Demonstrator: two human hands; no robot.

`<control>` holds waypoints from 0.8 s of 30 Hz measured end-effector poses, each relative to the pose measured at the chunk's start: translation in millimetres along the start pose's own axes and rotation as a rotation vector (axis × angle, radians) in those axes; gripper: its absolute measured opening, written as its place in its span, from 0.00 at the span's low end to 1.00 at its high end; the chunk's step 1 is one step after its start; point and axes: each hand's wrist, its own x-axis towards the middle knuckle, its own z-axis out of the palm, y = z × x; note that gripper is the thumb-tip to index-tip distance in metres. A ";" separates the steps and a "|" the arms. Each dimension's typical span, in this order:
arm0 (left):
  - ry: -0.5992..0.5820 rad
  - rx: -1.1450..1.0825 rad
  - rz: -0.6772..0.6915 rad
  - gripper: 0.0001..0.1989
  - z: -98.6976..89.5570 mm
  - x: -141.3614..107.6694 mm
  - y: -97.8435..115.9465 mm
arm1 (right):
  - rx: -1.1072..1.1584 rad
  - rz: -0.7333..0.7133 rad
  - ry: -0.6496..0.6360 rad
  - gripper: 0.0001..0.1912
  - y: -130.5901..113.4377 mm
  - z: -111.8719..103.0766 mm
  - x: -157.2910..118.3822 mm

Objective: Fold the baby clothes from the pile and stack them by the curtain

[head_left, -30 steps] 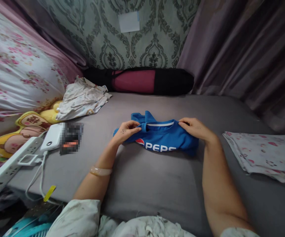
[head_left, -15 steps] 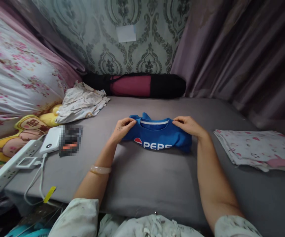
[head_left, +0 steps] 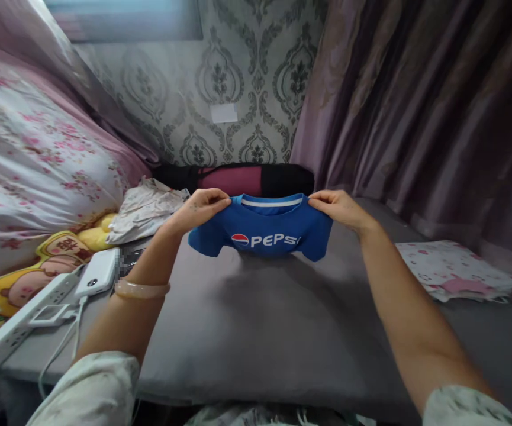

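Note:
A blue T-shirt point(head_left: 269, 223) with white Pepsi lettering hangs between my two hands, its front facing me. My left hand point(head_left: 202, 207) pinches the shoulder just left of the collar, and my right hand point(head_left: 338, 207) pinches the one on the right. The neckline with its white inner band is stretched between them. Both short sleeves droop outward. The shirt's upper part is raised above the grey bed surface point(head_left: 256, 319); its lower part is folded out of sight behind the front.
Left of me lie a power strip point(head_left: 20, 325), a white power bank point(head_left: 98, 272) with cables, a yellow plush point(head_left: 25, 278) and a crumpled cloth point(head_left: 144, 213). Folded patterned fabric point(head_left: 455, 266) lies at right. A black and maroon roll point(head_left: 229, 178) rests along the wall.
Both hands have lifted the T-shirt off the bed by its shoulders, so its front and sleeves now hang down. My view has tilted upward.

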 end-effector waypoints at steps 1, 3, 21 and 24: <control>0.008 -0.002 0.009 0.11 -5.8 2.3 11.0 | -0.011 -0.019 0.021 0.23 -11.8 -6.1 0.9; 0.055 -0.020 0.020 0.09 -17.1 5.3 34.8 | -0.037 -0.072 0.065 0.21 -35.9 -18.9 1.9; 0.255 -0.131 0.104 0.15 -41.6 49.8 89.0 | -0.238 -0.304 0.144 0.15 -113.8 -67.2 35.3; 0.263 -0.096 0.152 0.12 -39.7 61.1 95.1 | -0.212 -0.282 0.169 0.15 -113.6 -71.3 42.8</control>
